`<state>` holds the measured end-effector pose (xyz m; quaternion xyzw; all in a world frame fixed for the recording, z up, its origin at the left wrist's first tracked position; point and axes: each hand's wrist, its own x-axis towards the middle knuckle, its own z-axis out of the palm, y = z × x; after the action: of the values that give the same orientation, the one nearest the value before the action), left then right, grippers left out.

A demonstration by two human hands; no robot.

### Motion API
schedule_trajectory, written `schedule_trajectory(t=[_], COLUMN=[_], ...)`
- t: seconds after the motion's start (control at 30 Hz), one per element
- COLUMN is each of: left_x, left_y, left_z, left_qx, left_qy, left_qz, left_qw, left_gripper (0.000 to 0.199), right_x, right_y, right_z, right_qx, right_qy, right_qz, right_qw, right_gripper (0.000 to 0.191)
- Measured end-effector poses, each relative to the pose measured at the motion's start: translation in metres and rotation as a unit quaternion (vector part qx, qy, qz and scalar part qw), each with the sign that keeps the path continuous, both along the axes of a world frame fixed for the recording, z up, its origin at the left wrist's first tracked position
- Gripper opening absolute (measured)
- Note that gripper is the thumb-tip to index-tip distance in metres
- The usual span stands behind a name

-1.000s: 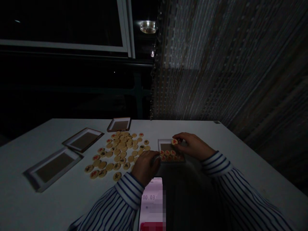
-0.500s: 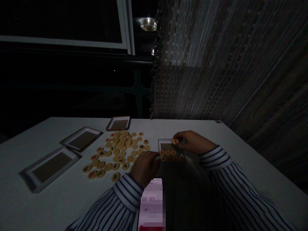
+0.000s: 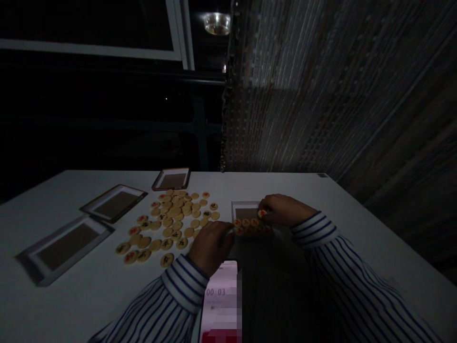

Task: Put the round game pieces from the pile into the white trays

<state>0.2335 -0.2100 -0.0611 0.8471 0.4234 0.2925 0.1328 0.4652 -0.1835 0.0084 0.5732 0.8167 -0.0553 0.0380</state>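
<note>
- So, right hand (image 3: pixel 287 209) pinches a round, tan, red-marked disc (image 3: pixel 262 214) at the right side of a shallow, rectangular, white-walled box (image 3: pixel 245 205)
- Left hand (image 3: pixel 210 245) half-curled by its left edge, can't tell if gripping

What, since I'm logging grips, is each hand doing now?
Left hand: at the tray's near left corner; grip unclear.
Right hand: closed on a red-marked piece.
</note>
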Motion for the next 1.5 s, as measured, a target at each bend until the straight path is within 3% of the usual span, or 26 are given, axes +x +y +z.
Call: schedule_trajectory(t=[0.6, 1.5], left_x=[0.000, -0.001], left_y=[0.001, 0.001], left_z=[0.001, 0.002], left_qx=[0.003, -0.002], left_qy=[0.008, 0.010], left_qz=[0.001, -0.005], left_qw=[1.000, 1.000], left_gripper=[0.023, 0.021], right_x=[-0.002, 0.001], right_y=[0.002, 0.004], right_z=[-0.012, -0.014], right_qx=[-0.003, -0.009], right_qy=[-0.039, -0.025], right_qz=[0.029, 0.038], right_qw=[0.999, 0.999], right_gripper=[0.024, 0.025])
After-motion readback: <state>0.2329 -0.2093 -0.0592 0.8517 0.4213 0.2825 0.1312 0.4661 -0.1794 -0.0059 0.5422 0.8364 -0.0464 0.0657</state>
